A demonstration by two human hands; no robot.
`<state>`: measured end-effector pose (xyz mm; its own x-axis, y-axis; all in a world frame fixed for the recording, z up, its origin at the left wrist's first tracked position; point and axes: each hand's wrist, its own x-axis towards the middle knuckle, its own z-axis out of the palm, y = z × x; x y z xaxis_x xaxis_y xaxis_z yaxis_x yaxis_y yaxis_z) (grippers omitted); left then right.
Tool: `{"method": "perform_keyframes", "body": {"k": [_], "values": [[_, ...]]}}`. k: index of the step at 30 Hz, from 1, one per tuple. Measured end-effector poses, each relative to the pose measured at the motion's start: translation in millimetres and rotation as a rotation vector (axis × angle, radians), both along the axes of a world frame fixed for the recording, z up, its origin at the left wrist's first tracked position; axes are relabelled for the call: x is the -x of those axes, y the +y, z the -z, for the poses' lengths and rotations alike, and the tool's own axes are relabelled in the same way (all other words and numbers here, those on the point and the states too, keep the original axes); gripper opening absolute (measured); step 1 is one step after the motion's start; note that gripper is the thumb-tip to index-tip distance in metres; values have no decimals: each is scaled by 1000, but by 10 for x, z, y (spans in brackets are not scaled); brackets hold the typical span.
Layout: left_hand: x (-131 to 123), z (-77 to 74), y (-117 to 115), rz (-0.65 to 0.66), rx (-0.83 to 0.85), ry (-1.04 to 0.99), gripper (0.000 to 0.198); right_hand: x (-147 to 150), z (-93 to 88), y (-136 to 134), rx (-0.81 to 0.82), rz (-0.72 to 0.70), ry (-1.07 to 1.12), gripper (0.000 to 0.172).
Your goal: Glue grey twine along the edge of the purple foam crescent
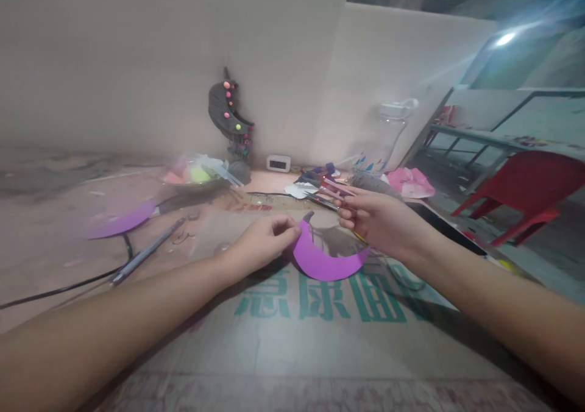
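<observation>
In the middle of the head view my left hand pinches the left tip of a purple crescent cutout, its thumb and forefinger closed together. A short dark grey piece shows at that same tip. My right hand is raised beside the crescent's right end, its fingers closed around a slim pinkish two-armed tool. Blur hides what kind of tool it is. The crescent's right tip lies just below the right hand; whether they touch I cannot tell.
A grey crescent decorated with coloured balls hangs on the wall. Behind my hands stand a small digital clock and a clear bottle. A purple piece, a pen and a black cable lie left; a red chair stands right.
</observation>
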<state>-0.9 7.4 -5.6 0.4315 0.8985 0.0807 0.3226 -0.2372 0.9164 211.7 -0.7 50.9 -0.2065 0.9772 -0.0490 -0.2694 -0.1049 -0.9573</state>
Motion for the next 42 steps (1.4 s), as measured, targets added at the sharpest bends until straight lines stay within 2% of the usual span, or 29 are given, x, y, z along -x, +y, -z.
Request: {"method": "perform_keyframes", "body": {"k": [3,8,10,12,14,18,21,24,30,42], "values": [[0,-13,-9,13,-37,23,23,-17,33,26,-45,-42,-89,23],[2,-7,-22,12,-207,58,23,-67,168,108,-165,-237,-301,29],[7,-3,-28,0,-233,64,22,-77,206,116,-245,-246,-354,33],[13,-3,-32,-16,-250,73,20,-78,212,79,-356,-181,-464,36],[18,-7,-34,-37,-262,80,19,-71,195,0,-545,-62,-706,37],[15,-26,-41,-49,-267,67,18,-48,172,-161,-1085,91,-1278,34],[4,-46,-51,-57,-271,84,16,-52,208,-165,-1374,146,-1444,35],[-2,-59,-62,-69,-282,114,16,-84,251,-97,-1537,177,-1515,37],[15,-57,-73,-59,-313,150,14,-119,257,-49,-1587,154,-1547,33],[15,-27,-62,-44,-388,167,15,-136,258,-51,-1625,133,-1595,38]]}}
